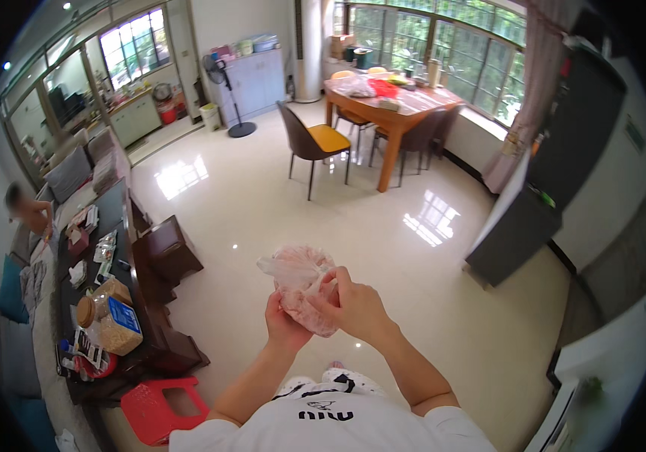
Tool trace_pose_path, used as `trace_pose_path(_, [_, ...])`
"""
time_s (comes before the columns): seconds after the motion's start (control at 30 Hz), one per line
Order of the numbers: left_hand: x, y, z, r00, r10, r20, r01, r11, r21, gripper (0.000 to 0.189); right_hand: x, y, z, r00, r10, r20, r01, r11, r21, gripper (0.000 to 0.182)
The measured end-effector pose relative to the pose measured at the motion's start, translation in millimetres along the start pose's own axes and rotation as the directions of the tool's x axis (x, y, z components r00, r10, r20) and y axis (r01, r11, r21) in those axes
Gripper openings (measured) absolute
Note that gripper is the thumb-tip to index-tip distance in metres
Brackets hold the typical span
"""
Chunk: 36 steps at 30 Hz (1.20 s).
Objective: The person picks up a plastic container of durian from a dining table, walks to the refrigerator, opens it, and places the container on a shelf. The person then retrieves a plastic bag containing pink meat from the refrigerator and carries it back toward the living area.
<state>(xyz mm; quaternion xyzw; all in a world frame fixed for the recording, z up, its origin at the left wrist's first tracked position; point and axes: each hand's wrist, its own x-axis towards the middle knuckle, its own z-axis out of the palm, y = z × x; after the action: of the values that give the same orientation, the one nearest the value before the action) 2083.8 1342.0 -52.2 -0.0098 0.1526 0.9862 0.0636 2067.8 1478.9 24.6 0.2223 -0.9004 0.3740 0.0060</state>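
Note:
A knotted, thin clear plastic bag (306,311) with pinkish contents is held in front of my body, above the tiled floor. My left hand (288,323) cups it from below and the left side. With thumb and fingers, my right hand (351,305) pinches the gathered plastic at the bag's upper right. A loose flap of the bag points to the left. What exactly the bag contains cannot be told.
A dark wooden coffee table (148,333) with jars and packets stands at the left, near a red plastic stool (159,409) and a person (35,214) by the sofa. Ahead are a chair (323,138) and a dining table (393,121); a dark refrigerator (560,164) is at the right.

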Motion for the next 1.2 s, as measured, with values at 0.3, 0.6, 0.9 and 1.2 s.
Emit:
trace_pose_path(0.3, [221.7, 118.6, -55.3, 0.973, 0.229, -0.042, -0.228, 0.973, 0.020, 0.062, 293.8, 56.1, 56.1, 0.988, -0.109, 0.112, 0.109, 0.994, 0.005, 0.035])
trace_pose_path(0.6, [480.2, 270.0, -76.6, 0.978, 0.190, -0.082, -0.184, 0.980, 0.070, 0.065, 594.4, 85.5, 77.9, 0.991, -0.069, 0.117, 0.072, 0.997, -0.022, 0.030])
trace_pose_path(0.9, [735.8, 411.9, -135.9, 0.969, 0.167, -0.182, -0.162, 0.986, 0.045, 0.059, 880.6, 138.3, 128.8, 0.957, -0.168, 0.239, 0.161, 0.986, 0.046, 0.025])
trace_pose_path(1.2, [880.4, 610.5, -173.9, 0.800, 0.567, -0.194, -0.551, 0.824, 0.136, 0.048, 1168.7, 91.0, 241.2, 0.843, -0.448, 0.300, 0.263, 0.827, 0.497, 0.015])
